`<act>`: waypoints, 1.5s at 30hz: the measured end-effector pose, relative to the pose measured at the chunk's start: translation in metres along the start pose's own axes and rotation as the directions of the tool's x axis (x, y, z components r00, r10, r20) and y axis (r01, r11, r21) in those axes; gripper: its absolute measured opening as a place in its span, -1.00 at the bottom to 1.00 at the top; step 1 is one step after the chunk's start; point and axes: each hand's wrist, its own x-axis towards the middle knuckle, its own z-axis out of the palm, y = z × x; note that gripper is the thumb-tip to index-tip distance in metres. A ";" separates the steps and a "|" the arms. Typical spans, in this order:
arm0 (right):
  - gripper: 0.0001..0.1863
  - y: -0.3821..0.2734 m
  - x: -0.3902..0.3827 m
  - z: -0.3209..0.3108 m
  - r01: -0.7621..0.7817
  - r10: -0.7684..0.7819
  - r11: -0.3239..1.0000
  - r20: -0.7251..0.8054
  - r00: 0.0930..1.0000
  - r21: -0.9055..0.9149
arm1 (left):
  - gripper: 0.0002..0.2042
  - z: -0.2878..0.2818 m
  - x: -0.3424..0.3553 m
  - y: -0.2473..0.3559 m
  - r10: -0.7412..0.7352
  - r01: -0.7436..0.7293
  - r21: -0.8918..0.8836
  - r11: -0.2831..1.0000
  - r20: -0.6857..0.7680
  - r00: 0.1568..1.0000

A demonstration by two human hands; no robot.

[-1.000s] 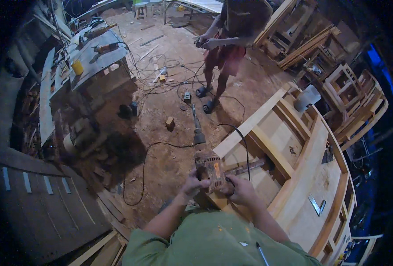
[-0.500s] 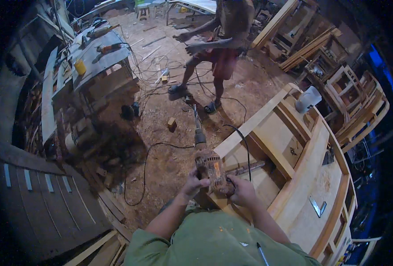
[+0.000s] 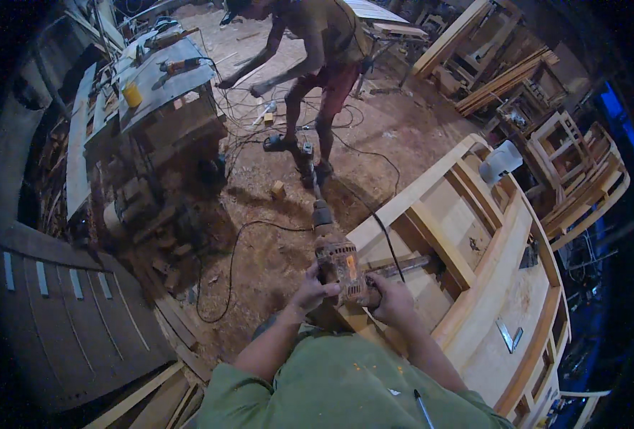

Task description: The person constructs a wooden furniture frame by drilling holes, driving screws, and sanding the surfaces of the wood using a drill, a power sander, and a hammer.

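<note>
A worn, dusty power drill (image 3: 342,268) is held in front of my body, its long bit (image 3: 314,182) pointing away from me. Around the left side of the drill's body closes my left hand (image 3: 315,289), thumb on top. My right hand (image 3: 392,299) grips the rear handle, its fingers partly hidden. The far end of the bit reaches close to another person's feet, and I cannot tell whether it touches anything. A black cord (image 3: 385,229) passes near my right hand.
To my right lies a large pale wooden frame panel (image 3: 442,268) with a white container (image 3: 500,161) and a try square (image 3: 510,334) on it. A co-worker (image 3: 324,53) stands bent ahead. A cluttered workbench (image 3: 161,89) is at left. Cords and a small wood block (image 3: 279,189) lie on the floor.
The co-worker has stepped left and bent forward, arms reaching down to the left. My hands keep their hold on the drill, which has barely shifted.
</note>
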 end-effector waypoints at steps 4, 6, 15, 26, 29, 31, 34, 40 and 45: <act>-0.40 0.004 0.011 -0.016 0.148 -0.148 0.988 -0.017 0.989 -0.038 | -0.24 0.013 -0.003 0.010 -0.072 0.072 0.028 0.997 -0.011 0.997; -0.42 0.005 0.017 -0.020 0.208 -0.208 0.978 -0.015 0.978 -0.013 | -0.26 0.016 -0.004 0.012 -0.022 0.022 -0.002 1.000 0.000 1.000; -0.46 -0.039 0.035 -0.052 0.317 -0.296 0.909 0.116 0.948 -0.270 | -0.33 -0.075 -0.009 -0.032 -0.077 0.078 -0.004 0.997 -0.135 0.988; -0.53 -0.108 0.088 -0.011 0.625 -0.612 0.763 0.128 0.781 -0.163 | -0.52 0.000 -0.047 0.131 0.243 -0.387 -0.198 0.900 -0.509 0.826; -0.54 -0.131 0.113 0.001 0.618 -0.609 0.782 0.115 0.785 -0.078 | -0.53 -0.033 -0.039 0.147 0.251 -0.331 -0.264 0.906 -0.296 0.922; -0.57 -0.145 0.141 0.008 0.611 -0.587 0.781 0.184 0.788 -0.128 | -0.52 -0.045 -0.025 0.161 0.193 -0.306 -0.283 0.909 -0.365 0.911; -0.60 -0.165 0.193 0.007 0.551 -0.497 0.830 0.329 0.803 -0.089 | -0.51 -0.096 0.017 0.177 0.061 -0.248 -0.323 0.913 -0.494 0.867; -0.59 -0.190 0.277 0.020 0.349 -0.313 0.937 0.402 0.861 -0.017 | -0.50 -0.167 0.086 0.220 -0.363 0.126 -0.482 0.867 -0.439 0.822; -0.53 -0.199 0.295 0.026 0.197 -0.224 0.974 0.363 0.904 0.110 | -0.52 -0.180 0.120 0.264 -0.482 0.264 -0.470 0.842 -0.437 0.759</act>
